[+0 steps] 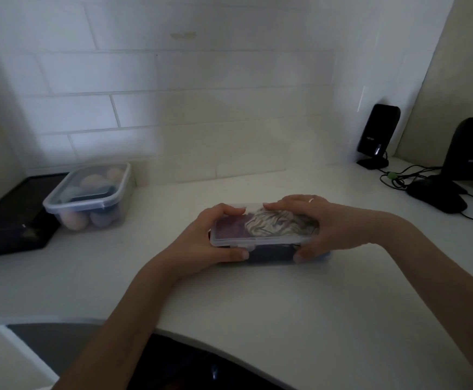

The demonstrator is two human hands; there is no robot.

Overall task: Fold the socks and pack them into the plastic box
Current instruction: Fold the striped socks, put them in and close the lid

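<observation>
A clear plastic box (257, 240) with its lid on sits in the middle of the white table (257, 299). Folded socks show through the lid: a purple pair (231, 228) on the left, a grey-and-white marbled pair (269, 223) on the right, and something dark lower down. My left hand (204, 240) grips the box's left end, fingers over the lid and thumb on the front side. My right hand (322, 220) grips the right end the same way, fingers across the lid top and thumb at the front lower edge.
A second lidded plastic box (91, 192) with rolled socks stands at the back left, partly on a black tray (10, 220). Two black speakers (377, 133) (469, 153) with cables stand at the back right. A white tiled wall lies behind the table.
</observation>
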